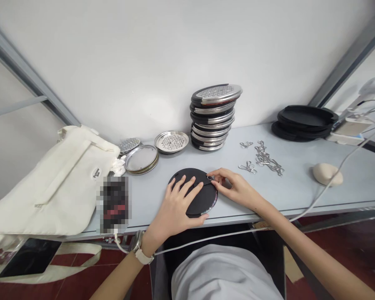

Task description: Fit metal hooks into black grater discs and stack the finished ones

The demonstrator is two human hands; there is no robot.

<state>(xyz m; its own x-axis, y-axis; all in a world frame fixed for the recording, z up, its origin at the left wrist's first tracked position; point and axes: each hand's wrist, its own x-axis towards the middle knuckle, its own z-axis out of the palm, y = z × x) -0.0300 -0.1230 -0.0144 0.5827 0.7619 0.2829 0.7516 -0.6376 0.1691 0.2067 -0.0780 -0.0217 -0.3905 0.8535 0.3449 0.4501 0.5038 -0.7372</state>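
Observation:
A flat, round black case lies on the grey table near its front edge. My left hand rests on top of it with fingers spread, and the thumb reaches along its near edge. At the right side of the case, my right hand is closed in a pinch on a small metal clip. The fingertips partly cover this clip. More wire clips lie loose on the table beyond my right hand.
Behind the case stands a tall stack of metal-and-black discs. Perforated metal plates and round lids sit to its left. Black trays, a beige rounded object, a cream bag and a white cable are around.

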